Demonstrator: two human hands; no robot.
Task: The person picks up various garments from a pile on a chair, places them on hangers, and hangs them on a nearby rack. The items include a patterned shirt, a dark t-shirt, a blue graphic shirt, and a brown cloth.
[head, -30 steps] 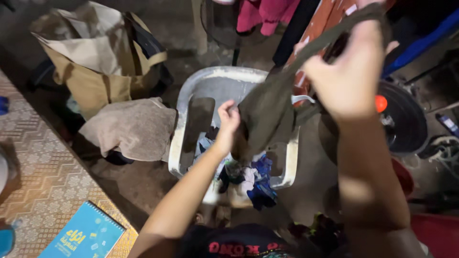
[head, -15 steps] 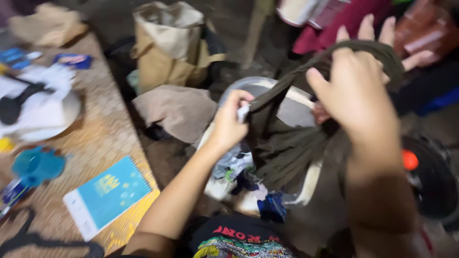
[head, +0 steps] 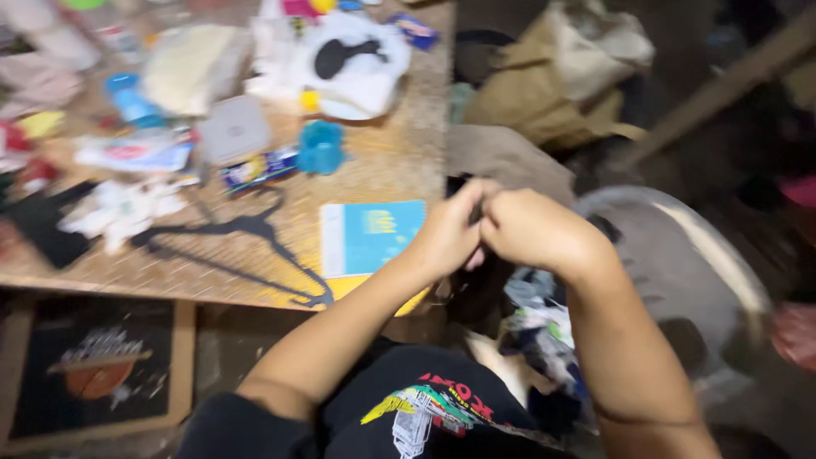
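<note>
The left hand (head: 446, 234) and right hand (head: 531, 229), apart before, now meet, fists closed. A dark cloth (head: 473, 280) hangs bunched beneath them. The bench (head: 374, 166) now fills the view.

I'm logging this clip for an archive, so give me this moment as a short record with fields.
Left hand: closed, fingers pinching a dark garment that hangs below both hands
Right hand: fisted, pressed against the left hand
Below hands: white plastic chair holding a pile of mixed clothes
Table: blue spiral notebook, black hanger, blue cup
Behind: tan bag
Image: motion-blurred
</note>
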